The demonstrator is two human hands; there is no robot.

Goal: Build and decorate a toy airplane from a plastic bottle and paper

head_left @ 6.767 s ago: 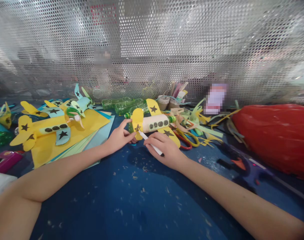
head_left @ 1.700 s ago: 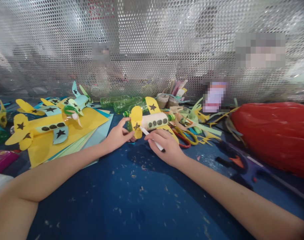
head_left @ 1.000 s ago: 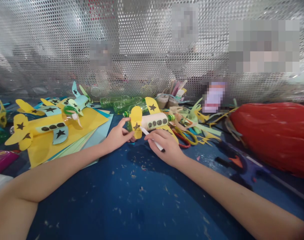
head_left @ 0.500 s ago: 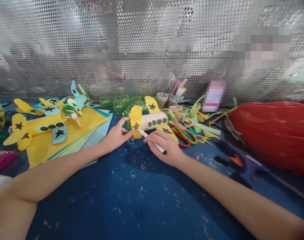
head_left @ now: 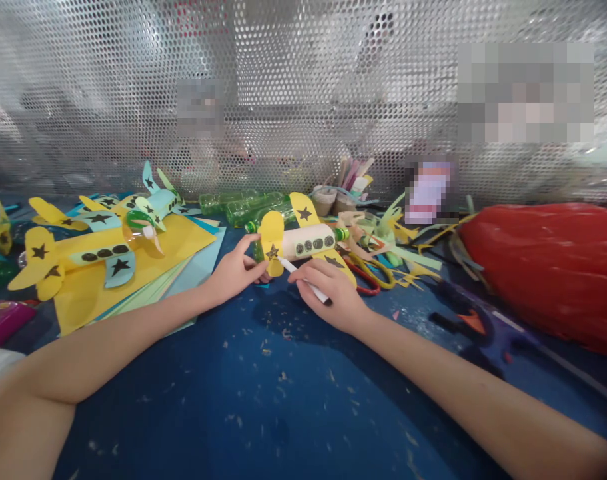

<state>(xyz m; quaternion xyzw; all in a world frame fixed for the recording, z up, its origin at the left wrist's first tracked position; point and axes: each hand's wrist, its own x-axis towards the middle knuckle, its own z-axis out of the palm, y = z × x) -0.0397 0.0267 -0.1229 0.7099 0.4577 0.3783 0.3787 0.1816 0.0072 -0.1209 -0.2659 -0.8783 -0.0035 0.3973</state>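
Observation:
A toy plane [head_left: 310, 241] made from a green bottle with a white paper body, dark round windows and yellow wings lies on the blue table [head_left: 263, 400]. My left hand [head_left: 236, 272] pinches the edge of its yellow tail piece [head_left: 272, 241]. My right hand [head_left: 328, 287] grips a white marker [head_left: 303, 280] whose tip rests on a black star drawn on that tail piece.
Finished paper planes [head_left: 78, 257] lie on a stack of yellow and pale coloured sheets [head_left: 148, 267] at the left. Scissors [head_left: 368, 277], paper scraps, green bottles [head_left: 243, 207], a cup of sticks [head_left: 350, 183], a glue gun [head_left: 483, 330] and a red bag [head_left: 548, 267] crowd the right. A perforated metal screen [head_left: 303, 100] stands behind.
Almost nothing has changed. The marker tip makes tiny moves on the star while my left hand keeps hold of the tail piece.

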